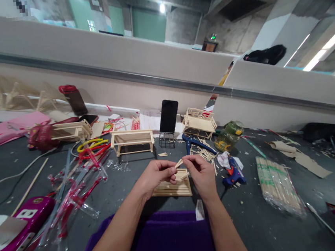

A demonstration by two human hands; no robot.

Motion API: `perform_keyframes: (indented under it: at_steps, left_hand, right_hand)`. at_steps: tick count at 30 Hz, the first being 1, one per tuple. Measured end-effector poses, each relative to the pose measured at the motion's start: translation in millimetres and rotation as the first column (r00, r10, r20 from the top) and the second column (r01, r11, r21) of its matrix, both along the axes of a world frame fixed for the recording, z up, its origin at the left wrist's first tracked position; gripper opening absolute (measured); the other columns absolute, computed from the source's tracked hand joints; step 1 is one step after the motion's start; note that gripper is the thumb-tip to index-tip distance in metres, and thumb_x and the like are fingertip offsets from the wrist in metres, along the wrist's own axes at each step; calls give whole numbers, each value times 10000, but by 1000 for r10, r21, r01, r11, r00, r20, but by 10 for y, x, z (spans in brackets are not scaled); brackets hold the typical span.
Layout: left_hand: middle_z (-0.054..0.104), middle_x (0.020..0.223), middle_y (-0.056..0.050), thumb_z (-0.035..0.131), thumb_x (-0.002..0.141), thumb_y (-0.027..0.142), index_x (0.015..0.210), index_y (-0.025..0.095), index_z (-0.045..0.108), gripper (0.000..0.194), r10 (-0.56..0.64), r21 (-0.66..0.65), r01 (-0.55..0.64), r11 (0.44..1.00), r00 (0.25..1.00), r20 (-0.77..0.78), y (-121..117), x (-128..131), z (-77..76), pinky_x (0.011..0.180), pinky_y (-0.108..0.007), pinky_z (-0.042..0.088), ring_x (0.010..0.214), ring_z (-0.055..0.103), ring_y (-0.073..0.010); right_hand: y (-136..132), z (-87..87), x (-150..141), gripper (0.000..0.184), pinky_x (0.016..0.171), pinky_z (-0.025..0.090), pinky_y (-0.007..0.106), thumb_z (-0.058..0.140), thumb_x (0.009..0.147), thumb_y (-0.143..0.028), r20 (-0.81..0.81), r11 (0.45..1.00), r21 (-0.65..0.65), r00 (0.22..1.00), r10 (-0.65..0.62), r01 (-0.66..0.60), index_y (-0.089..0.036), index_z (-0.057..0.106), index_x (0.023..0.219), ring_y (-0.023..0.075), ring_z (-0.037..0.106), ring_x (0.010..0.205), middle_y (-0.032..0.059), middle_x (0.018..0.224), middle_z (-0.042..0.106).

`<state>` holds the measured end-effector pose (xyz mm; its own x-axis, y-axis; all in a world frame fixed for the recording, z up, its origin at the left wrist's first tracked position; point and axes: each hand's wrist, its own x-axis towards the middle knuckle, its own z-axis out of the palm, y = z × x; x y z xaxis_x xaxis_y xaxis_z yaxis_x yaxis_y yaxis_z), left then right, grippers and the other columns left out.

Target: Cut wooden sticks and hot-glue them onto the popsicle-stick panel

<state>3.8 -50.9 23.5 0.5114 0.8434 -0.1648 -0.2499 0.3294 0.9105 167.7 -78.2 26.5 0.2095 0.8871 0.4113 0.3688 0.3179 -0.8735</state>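
Both my hands meet over a flat panel of glued wooden sticks (171, 188) lying on the dark table in front of me. My left hand (157, 175) is closed, its fingers pinching a short wooden stick (179, 163). My right hand (201, 170) is also closed, pinching the other end of the short stick, with another stick piece (184, 175) just below between the hands. A purple cloth (166, 240) lies under my forearms.
Small stick-built frames (132, 140) (199, 121) stand behind. A phone on a wire stand (168, 119), a blue glue gun (233, 174), a wrapped bundle of sticks (276, 184), a green jar (229, 135) and red-clear wrappers (73, 193) surround the hands.
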Motion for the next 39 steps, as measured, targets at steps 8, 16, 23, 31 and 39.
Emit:
perform_keyframes:
  at_steps: [8,16,23,31,39]
  left_hand:
    - [618,633,-12,770,644,288,920,102,718,336,-4,3,4,1000,1000,-26,-6,0,22,605,-246,473,544,544,-87]
    - [630,625,-13,756,657,264,917,109,719,305,-7,36,8,999,999,-44,-19,-3,27,597,-239,472,541,552,-87]
    - [641,650,-18,744,674,282,913,121,721,289,5,96,1,995,999,-54,-15,2,46,587,-241,465,540,548,-87]
    - [605,665,1,731,690,290,887,132,721,252,46,216,-25,976,995,-93,-40,18,88,565,-232,465,533,556,-88]
    - [621,703,-13,717,703,289,879,142,728,230,82,281,-43,959,988,-129,-42,27,104,555,-214,441,547,557,-86]
  right_hand:
    - [-1,1,-13,114,707,442,283,594,806,-268,-8,999,34,1000,19,-19,-213,688,842,175,594,778,32,821,654]
    - [24,-19,-2,106,715,440,286,619,784,-273,-83,999,-33,997,4,-6,-202,697,791,173,590,763,26,782,661]
    - [23,-59,-2,149,614,416,253,654,764,-317,-307,988,-120,950,53,-94,-194,688,840,136,548,654,3,740,649]
    - [5,-13,-24,133,540,373,219,672,751,-310,-404,984,-109,911,87,-142,-184,679,794,97,468,559,-26,639,592]
    - [20,-40,-36,198,511,369,221,689,733,-334,-458,978,-146,886,67,-149,-177,700,853,99,459,539,-19,621,584]
